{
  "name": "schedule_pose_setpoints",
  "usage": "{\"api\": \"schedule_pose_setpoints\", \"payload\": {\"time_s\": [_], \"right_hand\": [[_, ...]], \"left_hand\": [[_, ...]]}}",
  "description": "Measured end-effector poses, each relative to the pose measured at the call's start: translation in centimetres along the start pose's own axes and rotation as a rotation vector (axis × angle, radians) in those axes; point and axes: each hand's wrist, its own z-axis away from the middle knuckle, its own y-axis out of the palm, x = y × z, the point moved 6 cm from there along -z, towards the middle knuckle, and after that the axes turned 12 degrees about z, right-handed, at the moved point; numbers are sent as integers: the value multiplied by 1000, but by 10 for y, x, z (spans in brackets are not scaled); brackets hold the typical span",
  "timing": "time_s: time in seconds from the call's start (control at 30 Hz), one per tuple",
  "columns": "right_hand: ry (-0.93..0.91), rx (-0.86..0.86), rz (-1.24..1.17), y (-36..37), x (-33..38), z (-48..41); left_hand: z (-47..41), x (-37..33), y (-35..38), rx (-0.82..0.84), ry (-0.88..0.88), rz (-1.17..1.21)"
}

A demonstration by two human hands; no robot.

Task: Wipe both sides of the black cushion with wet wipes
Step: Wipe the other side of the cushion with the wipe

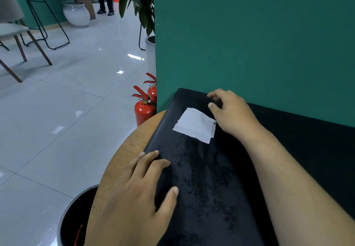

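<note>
Head view: black cushion [207, 178] lies flat on the round wooden table [123, 153]. Its long axis goes from the person away to the green wall [249, 34], which its far edge touches. The wet wipe [195, 124] rests loose on the far part of the cushion, just to the left of the right hand [232, 111], and no hand holds it. The fingers of the right hand are curled and, as it seems, pinch the far edge of the cushion. The left hand [138, 192] lies on the near left edge, fingers almost straight, pressing down. Damp marks cover the upper side, so I judge that turning the cushion over comes next.
</note>
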Motion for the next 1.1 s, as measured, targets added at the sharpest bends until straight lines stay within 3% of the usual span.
{"api": "schedule_pose_setpoints", "payload": {"time_s": [0.07, 0.2, 0.3, 0.5, 0.67, 0.8, 0.93, 1.0, 1.1], "right_hand": [[-117, -97, -70, -13, 13, 1], [-271, 99, -50, 3, 40, 13], [-287, 156, 109, 20, 42, 17], [-279, 105, 70, 28, 40, 14], [-151, -47, -90, -6, 16, 1], [-107, 129, -39, 13, 0, 2], [27, 125, -153, 11, 0, 3], [131, 168, -100, 4, -9, 3], [258, 444, 76, -8, -24, 13]], "left_hand": [[0, 1, 0, -11, -1, 23], [0, 2, 1, -12, -2, 15], [0, 3, 1, -15, -7, 20], [1, 0, 0, -23, -2, 30], [2, 2, 1, -27, 2, 33], [2, 2, 2, -22, 6, 37], [2, 3, 2, -15, 7, 39], [2, 2, 1, -10, 2, 33], [2, 1, 1, -4, -4, 43]]}}
